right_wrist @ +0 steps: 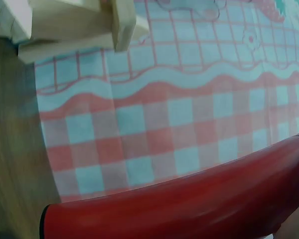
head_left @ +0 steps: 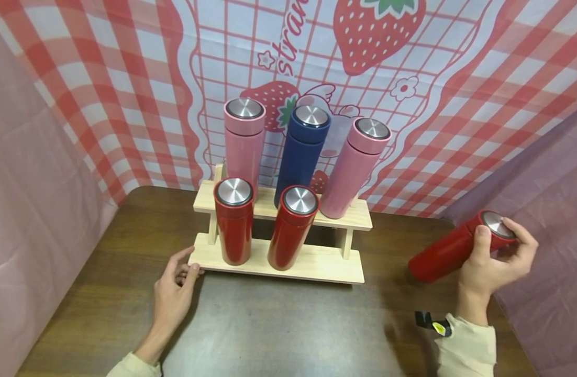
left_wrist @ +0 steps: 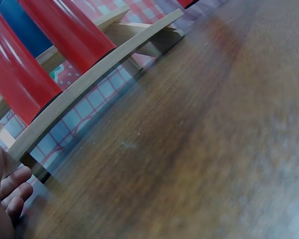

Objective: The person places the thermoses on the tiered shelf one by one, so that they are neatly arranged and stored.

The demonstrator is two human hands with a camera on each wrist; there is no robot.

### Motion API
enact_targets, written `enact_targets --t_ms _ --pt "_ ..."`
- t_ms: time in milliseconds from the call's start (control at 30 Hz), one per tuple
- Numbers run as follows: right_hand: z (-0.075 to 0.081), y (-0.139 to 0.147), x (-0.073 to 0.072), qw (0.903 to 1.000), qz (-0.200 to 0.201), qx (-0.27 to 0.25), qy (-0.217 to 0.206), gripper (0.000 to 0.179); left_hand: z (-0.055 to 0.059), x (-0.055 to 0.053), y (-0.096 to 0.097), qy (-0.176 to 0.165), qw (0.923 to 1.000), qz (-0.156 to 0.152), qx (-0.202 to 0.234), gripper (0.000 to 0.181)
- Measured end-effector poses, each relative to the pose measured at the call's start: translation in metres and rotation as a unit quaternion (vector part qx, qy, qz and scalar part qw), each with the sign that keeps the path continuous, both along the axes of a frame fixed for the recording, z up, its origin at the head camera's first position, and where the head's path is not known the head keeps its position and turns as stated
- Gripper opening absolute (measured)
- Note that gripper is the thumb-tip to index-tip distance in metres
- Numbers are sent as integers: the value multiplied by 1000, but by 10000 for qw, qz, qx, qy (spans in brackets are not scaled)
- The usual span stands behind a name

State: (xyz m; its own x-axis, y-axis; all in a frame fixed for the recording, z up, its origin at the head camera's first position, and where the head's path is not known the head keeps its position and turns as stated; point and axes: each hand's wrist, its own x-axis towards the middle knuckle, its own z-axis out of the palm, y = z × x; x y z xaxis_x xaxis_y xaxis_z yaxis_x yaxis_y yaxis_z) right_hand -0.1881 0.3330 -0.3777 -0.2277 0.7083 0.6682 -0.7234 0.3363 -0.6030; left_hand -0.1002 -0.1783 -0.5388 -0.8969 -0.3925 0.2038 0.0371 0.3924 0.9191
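Note:
My right hand (head_left: 493,272) grips a red thermos bottle (head_left: 441,255) near its steel-topped lid, thumb on one side and fingers on the other. That bottle leans, its base at or just above the tabletop; in the right wrist view the red bottle (right_wrist: 179,199) stretches across the bottom. At the left end of a two-tier wooden rack (head_left: 326,262), my left hand (head_left: 173,293) holds the lower board's corner between thumb and forefinger. Its other fingers (left_wrist: 17,191) curl below the board in the left wrist view. Two red bottles, left (head_left: 235,225) and right (head_left: 292,230), stand on the lower tier.
On the upper tier stand a pink bottle (head_left: 244,141), a blue bottle (head_left: 301,157) and another pink bottle (head_left: 352,170). Behind the brown table (head_left: 279,324) hangs a strawberry-print cloth (head_left: 142,94). Pinkish drapes flank both sides. A black strap (head_left: 432,322) sticks out beside the right sleeve.

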Motion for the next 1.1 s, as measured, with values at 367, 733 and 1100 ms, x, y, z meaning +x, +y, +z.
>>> enact_targets --t_ms 367,733,1100 --pt "14 -24 9 9979 540 -33 348 52 0 0 0 63 10000 -17 -15 38" --pt "29 -50 19 9938 976 -163 499 52 0 1 -2 -5 10000 18 -12 38" --pt "34 -76 24 9866 1453 -191 712 58 0 0 0 -67 10000 15 16 37"
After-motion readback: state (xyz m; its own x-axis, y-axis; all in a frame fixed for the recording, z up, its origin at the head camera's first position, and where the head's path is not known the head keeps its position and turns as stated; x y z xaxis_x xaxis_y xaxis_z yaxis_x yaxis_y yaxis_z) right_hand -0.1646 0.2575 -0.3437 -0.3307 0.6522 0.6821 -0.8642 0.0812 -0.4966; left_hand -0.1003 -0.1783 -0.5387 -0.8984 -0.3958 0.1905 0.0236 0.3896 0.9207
